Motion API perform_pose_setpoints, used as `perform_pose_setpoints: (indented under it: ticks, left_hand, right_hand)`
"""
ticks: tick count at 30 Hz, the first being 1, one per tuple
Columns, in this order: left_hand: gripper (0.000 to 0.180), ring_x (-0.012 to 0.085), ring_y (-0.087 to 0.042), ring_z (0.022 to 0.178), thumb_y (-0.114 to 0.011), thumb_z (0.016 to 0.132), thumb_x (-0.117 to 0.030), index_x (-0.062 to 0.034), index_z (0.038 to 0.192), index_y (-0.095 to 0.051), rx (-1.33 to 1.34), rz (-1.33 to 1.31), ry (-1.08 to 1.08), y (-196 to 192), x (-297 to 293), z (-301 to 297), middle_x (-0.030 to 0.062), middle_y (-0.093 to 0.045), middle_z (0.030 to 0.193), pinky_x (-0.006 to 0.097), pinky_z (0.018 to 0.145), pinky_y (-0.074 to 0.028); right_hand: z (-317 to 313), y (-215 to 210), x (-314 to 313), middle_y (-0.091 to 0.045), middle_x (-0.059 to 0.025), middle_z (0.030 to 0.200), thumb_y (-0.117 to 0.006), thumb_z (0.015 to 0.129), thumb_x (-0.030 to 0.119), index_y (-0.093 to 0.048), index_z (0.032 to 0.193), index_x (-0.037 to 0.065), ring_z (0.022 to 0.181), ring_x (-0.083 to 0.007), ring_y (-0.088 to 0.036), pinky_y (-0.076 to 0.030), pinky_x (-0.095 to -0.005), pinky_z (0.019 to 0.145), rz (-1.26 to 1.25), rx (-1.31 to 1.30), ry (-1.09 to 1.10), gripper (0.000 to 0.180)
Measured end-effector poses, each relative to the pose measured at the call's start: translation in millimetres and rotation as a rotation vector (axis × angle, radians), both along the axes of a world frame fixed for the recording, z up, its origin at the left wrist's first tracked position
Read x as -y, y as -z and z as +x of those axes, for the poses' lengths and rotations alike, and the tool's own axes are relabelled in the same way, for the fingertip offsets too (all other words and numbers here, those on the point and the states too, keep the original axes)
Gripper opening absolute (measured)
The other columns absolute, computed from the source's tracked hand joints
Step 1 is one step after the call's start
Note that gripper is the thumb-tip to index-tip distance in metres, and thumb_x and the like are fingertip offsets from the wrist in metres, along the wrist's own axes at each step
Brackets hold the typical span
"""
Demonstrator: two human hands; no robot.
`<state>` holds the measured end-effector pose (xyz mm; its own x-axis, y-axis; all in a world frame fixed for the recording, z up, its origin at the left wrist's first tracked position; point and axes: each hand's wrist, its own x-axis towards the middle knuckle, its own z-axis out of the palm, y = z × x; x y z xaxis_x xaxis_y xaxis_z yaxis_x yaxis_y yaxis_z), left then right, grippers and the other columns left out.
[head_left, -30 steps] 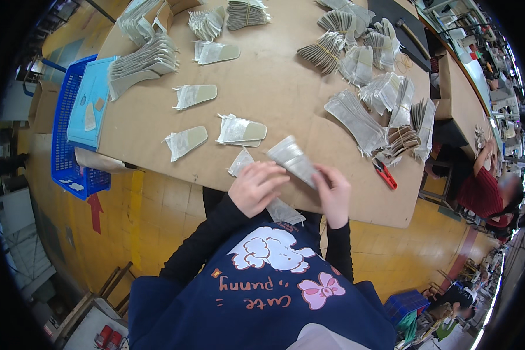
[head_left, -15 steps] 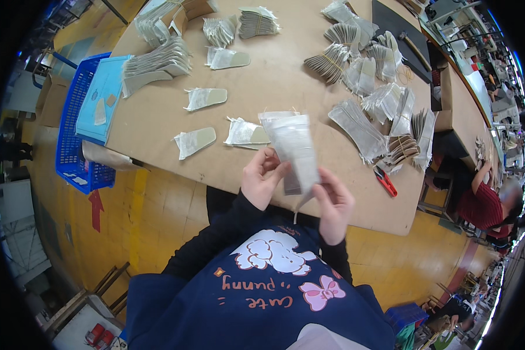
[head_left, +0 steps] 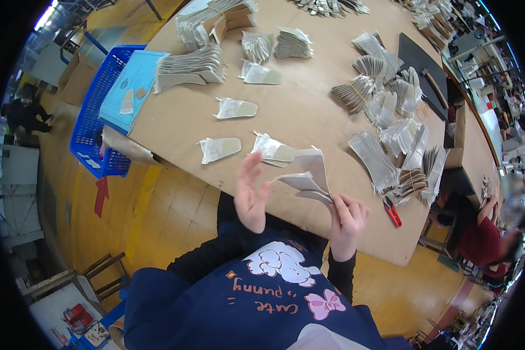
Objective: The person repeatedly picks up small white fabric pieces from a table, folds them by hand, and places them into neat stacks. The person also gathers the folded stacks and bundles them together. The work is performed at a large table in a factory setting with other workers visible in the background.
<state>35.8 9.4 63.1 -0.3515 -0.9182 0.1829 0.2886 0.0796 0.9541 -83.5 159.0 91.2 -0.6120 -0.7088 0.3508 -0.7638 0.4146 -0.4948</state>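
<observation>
Pinched by their lower end in my right hand (head_left: 347,219) are a few thin grey-white fabric pieces (head_left: 312,169), their free ends fanned apart above the table's near edge. My left hand (head_left: 251,195) is off them, fingers stretched out and slightly blurred, holding nothing. Just beyond its fingertips lie overlapping tapered pieces (head_left: 277,151), white and frayed at one end and beige at the rounded other end. Similar pieces lie to the left: a near one (head_left: 221,150), a middle one (head_left: 237,109) and a far one (head_left: 261,74).
Stacks of fabric pieces (head_left: 192,67) stand at the far left, and banded bundles (head_left: 370,149) crowd the right side. Red-handled thread snips (head_left: 393,213) lie near the right edge. A hammer (head_left: 434,87) rests on a black mat (head_left: 411,52). A blue basket (head_left: 81,125) adjoins the table's left.
My left hand has let go of the fabric pieces and opened to the left. My right hand keeps hold of them, and they have spread apart. The view has shifted.
</observation>
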Motion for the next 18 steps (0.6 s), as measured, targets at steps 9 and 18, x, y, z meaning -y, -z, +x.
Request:
perform_pose_setpoints:
  ticks: [9, 18]
  left_hand:
    - [0.035, 0.0218, -0.059, 0.114, -0.069, 0.084, -0.022, -0.0139, 0.117, -0.066, 0.801, -1.16, 0.443, 25, 14, 8, 0.0007, -0.065, 0.111, 0.048, 0.113, -0.033]
    - [0.028, 0.0248, -0.063, 0.096, -0.069, 0.077, -0.005, -0.0134, 0.104, -0.071, 0.662, -1.092, 0.22, -9, 140, 39, 0.0046, -0.067, 0.093, 0.042, 0.089, -0.046]
  right_hand:
    - [2, 33, 12, -0.065, -0.004, 0.108, -0.07, 0.084, 0.009, -0.071, 0.11, 0.011, 0.096, -0.0225, -0.061, -0.036, -0.0406, 0.098, 0.254, -0.038, -0.29, 0.027]
    - [-21, 58, -12, -0.06, -0.0137, 0.114, -0.064, 0.089, -0.002, -0.067, 0.117, 0.002, 0.091, -0.0229, -0.061, -0.051, -0.0345, 0.081, -0.33, 0.313, 0.329, 0.028]
